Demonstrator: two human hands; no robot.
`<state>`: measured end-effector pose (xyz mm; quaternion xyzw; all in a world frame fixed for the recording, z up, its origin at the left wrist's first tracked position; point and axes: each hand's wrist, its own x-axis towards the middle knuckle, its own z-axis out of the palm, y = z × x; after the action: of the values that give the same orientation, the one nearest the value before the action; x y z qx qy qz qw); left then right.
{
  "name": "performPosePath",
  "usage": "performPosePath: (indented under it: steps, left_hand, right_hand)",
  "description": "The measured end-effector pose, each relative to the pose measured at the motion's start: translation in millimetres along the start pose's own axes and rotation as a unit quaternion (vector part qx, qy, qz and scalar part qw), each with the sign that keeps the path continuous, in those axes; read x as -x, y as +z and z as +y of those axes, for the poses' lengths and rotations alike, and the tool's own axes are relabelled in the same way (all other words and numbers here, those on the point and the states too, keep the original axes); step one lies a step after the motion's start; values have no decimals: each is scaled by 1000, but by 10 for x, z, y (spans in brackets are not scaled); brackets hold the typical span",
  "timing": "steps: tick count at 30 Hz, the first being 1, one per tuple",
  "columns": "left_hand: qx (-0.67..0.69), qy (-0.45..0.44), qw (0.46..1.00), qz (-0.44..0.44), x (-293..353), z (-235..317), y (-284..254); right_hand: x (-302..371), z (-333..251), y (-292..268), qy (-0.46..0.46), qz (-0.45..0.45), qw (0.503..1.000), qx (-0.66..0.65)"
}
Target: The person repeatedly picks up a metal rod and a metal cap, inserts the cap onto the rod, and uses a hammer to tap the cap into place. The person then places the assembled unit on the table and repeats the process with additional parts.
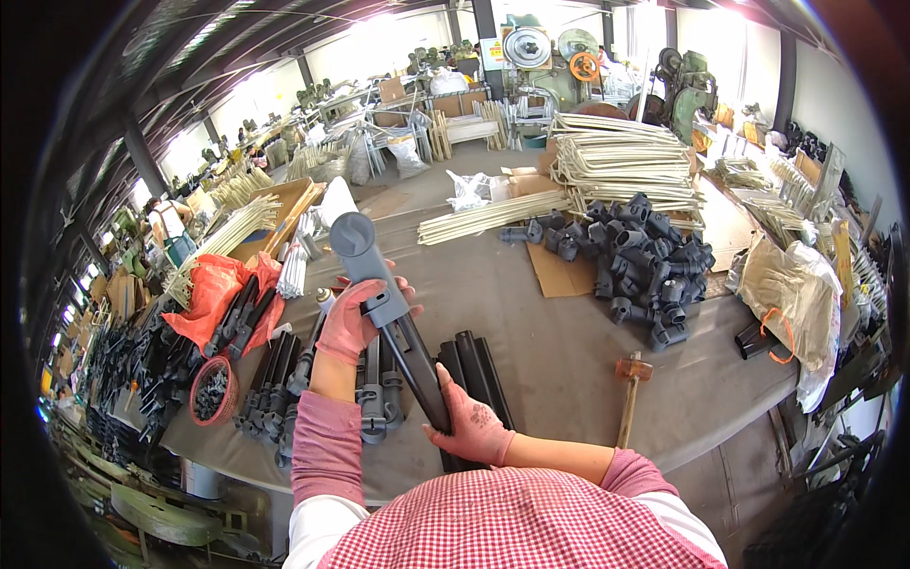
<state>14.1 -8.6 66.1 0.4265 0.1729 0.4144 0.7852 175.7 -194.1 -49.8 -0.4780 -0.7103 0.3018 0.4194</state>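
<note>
A black tube (413,362) slants over the table, its upper end in a grey plastic pipe fitting (356,242) with a round socket on top. My left hand (347,324), in a pink glove, is closed round the fitting's lower part. Gloved in pink too, my right hand (476,427) grips the tube near its lower end. Beneath and beside it lie several black tubes (470,358). Tubes with grey fittings on their near ends (373,403) lie left of them, under my left forearm. A wooden-handled mallet (629,375) rests to the right.
Loose grey fittings (654,256) are heaped at the right on cardboard. Behind them are stacked cream-coloured tubes (621,161). On the left are a red plastic bag (210,292) with black tubes and a pink basket (199,403) of small dark parts. A paper sack (791,284) sits far right.
</note>
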Motion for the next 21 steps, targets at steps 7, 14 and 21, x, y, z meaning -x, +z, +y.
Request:
performPosePath:
  steps: [7, 14, 21]
  left_hand:
    - [7, -96, 995, -42, -67, -295, 25]
    - [30, -135, 990, -4, 196, -940, -64]
    - [-57, -139, 969, 197, 430, -778, -810]
  right_hand:
    - [44, 91, -16, -6, 53, 999, -10]
    - [158, 152, -68, 73, 31, 993, -83]
    - [223, 355, 59, 251, -158, 929, -223]
